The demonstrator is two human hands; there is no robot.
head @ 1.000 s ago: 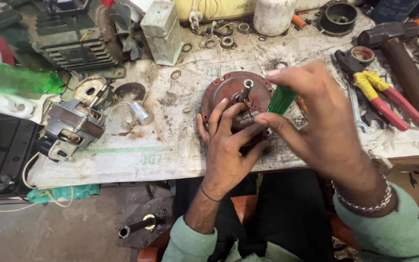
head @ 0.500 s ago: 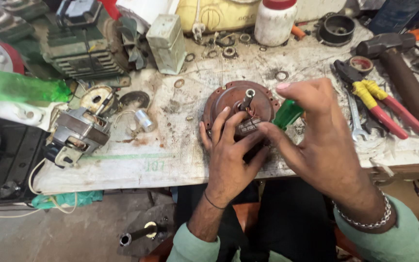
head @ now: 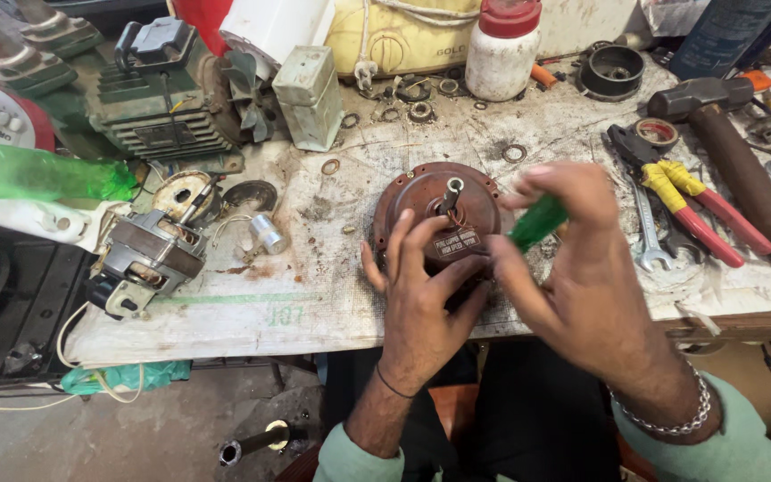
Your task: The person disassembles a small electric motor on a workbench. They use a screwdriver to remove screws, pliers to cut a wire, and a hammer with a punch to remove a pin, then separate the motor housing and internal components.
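A round, rust-brown motor housing [head: 421, 201] with a short metal shaft lies on the dirty workbench [head: 314, 295] near its front edge. My left hand [head: 421, 303] grips the housing's near side, fingers spread over a small label plate. My right hand [head: 582, 268] holds a screwdriver by its green handle [head: 537, 223] at the housing's right side; the blade is hidden behind my fingers.
Pliers with red and yellow grips [head: 689, 201], a spanner [head: 646, 234] and a hammer [head: 725, 152] lie to the right. A small motor with wires [head: 149, 254], a silver cylinder [head: 268, 234] and a green bottle [head: 37, 171] sit left. A white jar with red lid [head: 501, 49] and loose washers stand behind.
Both hands stay on the housing. My right hand has shifted a little with the green-handled screwdriver, and the view has drifted slightly.
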